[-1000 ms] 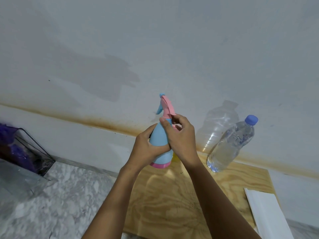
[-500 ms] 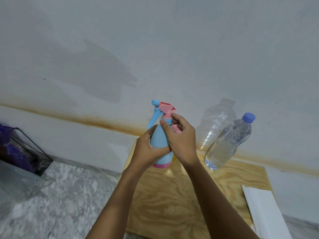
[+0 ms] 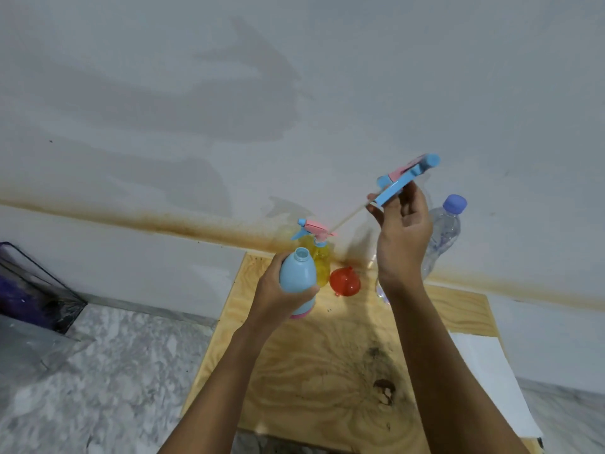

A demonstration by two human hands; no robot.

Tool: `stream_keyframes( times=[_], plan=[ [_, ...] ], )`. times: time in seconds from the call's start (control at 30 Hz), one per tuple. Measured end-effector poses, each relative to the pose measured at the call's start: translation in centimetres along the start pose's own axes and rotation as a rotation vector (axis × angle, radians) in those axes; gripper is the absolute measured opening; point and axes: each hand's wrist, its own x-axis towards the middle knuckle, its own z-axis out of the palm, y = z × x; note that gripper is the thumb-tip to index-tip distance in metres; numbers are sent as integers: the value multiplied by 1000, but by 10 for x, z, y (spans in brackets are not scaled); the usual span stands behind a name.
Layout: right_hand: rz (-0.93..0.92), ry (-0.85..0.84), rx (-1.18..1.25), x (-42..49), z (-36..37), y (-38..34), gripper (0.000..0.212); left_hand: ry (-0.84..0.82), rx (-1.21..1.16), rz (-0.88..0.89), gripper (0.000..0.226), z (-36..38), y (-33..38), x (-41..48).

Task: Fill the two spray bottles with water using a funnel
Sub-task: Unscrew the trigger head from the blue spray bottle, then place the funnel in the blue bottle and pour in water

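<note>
My left hand [image 3: 273,294] grips a blue spray bottle [image 3: 297,276] with a pink base, held above the board with its neck uncovered. My right hand [image 3: 402,237] holds that bottle's blue and pink spray head [image 3: 406,176] up and to the right, and its thin dip tube trails down to the left. A yellow spray bottle [image 3: 321,262] with its head on stands at the back of the plywood board [image 3: 314,362]. A red funnel [image 3: 344,281] lies beside it. A clear water bottle [image 3: 442,237] with a blue cap stands behind my right hand.
The board lies on a marble counter [image 3: 98,371] against a stained white wall. A white sheet [image 3: 491,381] lies on the board's right side. A dark wire basket [image 3: 29,283] with purple contents sits at the far left.
My right hand has pulled the spray head off the blue bottle and lifted it up to the right. The yellow bottle and red funnel are now visible behind the blue bottle.
</note>
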Motion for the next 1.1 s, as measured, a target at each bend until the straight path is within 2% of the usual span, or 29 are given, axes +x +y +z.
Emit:
stream_keyframes(
  times=[0.17, 0.23, 0.4, 0.57, 0.77, 0.9, 0.97, 1.1],
  plan=[
    [114, 113, -89, 0, -43, 34, 24, 17, 162, 15, 69, 16, -35, -1],
    [166, 108, -186, -6, -59, 58, 28, 6, 201, -3, 73, 23, -49, -3],
    [338, 11, -480, -25, -89, 131, 36, -14, 201, -65, 74, 44, -76, -13],
    [431, -110, -674, -42, -106, 181, 20, -3, 195, -112, 74, 59, -89, -21],
    [576, -234, -831, -46, -116, 209, 23, 28, 176, -118, 75, 68, -94, -30],
    [629, -301, -909, -48, -116, 220, 29, -5, 212, -98, 89, 68, -100, -33],
    [661, -286, -917, -52, -117, 225, 28, -13, 243, -67, 84, 66, -96, -35],
    [646, -262, -961, -57, -116, 234, 25, 28, 308, -17, 58, 59, -85, -35]
  ],
)
